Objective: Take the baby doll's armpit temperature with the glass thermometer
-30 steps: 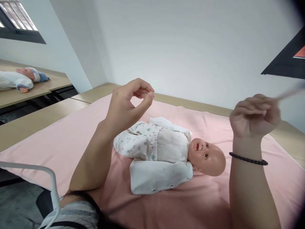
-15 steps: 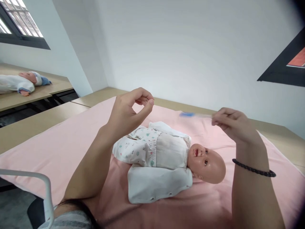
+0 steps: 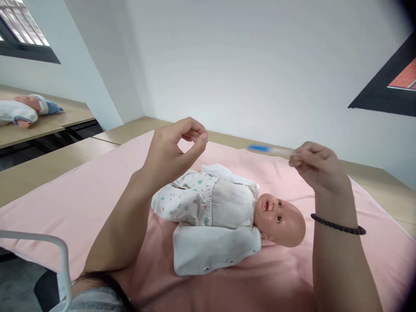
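now the right hand (image 3: 316, 167), pinching a blue-tipped thermometer (image 3: 269, 149), is settling level at right of centre after swinging, while the empty left hand (image 3: 173, 145) is hovering half-curled above the doll (image 3: 227, 212).

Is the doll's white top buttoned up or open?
Partly open at least: one flap of the top lies spread flat on the pink sheet beside the doll, its snaps undone.

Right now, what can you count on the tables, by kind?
Dolls: 2, one on the pink sheet, one on the far table
Pink sheets: 1
Blue-tipped sticks: 1, in the right hand
Total: 4
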Action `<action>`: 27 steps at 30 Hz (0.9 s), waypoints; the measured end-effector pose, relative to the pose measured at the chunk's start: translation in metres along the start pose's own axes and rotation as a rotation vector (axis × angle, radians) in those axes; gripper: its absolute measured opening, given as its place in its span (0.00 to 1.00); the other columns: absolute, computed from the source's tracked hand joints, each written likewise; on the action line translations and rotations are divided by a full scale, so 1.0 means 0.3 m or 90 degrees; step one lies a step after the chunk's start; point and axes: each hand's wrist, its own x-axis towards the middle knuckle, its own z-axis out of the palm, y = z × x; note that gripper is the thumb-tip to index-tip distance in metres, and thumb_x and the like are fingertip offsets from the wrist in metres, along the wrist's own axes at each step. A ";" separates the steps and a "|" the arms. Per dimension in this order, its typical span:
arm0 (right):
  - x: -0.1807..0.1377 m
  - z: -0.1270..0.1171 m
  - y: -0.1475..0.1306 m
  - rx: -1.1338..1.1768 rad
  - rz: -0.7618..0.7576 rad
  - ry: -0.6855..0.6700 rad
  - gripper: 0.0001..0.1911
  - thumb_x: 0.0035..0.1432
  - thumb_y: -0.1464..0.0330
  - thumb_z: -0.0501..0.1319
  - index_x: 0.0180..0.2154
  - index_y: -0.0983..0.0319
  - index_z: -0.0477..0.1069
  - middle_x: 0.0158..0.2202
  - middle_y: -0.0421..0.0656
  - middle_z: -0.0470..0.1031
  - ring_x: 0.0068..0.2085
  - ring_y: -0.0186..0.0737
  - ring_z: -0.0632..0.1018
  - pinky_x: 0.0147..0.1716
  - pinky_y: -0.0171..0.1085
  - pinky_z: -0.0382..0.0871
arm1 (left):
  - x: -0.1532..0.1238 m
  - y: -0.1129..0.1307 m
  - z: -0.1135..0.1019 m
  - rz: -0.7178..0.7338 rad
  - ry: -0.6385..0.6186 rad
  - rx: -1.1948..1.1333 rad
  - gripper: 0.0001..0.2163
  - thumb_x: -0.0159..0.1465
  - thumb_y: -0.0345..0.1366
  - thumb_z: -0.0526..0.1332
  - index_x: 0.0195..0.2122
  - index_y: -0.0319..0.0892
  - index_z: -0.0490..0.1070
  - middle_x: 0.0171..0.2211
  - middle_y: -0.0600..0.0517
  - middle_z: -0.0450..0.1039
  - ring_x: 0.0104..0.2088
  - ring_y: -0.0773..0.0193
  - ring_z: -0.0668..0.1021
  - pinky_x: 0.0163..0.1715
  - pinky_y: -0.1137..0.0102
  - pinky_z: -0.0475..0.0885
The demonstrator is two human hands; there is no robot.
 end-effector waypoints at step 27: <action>0.017 -0.036 0.035 -0.128 0.100 0.028 0.14 0.45 0.60 0.77 0.26 0.56 0.75 0.26 0.41 0.72 0.31 0.40 0.73 0.33 0.42 0.72 | -0.004 -0.009 0.006 -0.014 -0.023 0.011 0.05 0.67 0.34 0.58 0.35 0.46 0.73 0.34 0.55 0.78 0.37 0.65 0.79 0.40 0.69 0.77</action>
